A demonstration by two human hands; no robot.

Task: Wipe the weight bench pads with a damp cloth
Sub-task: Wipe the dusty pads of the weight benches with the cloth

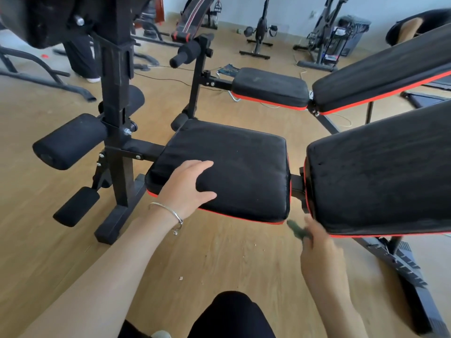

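**Left hand on seat pad, cloth in right hand below back pad**

Head view, looking down at a black bench with red trim on a wood floor point(61, 211).

Left hand point(189, 189) flat on near-left corner of seat pad point(239, 167), fingers spread and extended, gripping nothing. Silver bangle point(168, 212) on that wrist.

Right hand point(319, 242) motion-blurred, just beside near-left corner of back pad point(380, 176), below the gap between the two pads. Closed around a dark green cloth point(297, 231); only a small end of it shows past the fingers, off the pads, over the floor. Contact between cloth and either pad: cannot tell.

Back pad tilted up to the right, apart from seat pad, joined by a black bracket. Foam rollers point(70, 140) on the upright frame at left of seat pad.

Second bench point(271, 87) far behind, same black and red, its back pad likewise raised to the right. Exercise bike point(260, 28) at far wall. Dark knee point(234, 313) at near edge of frame.
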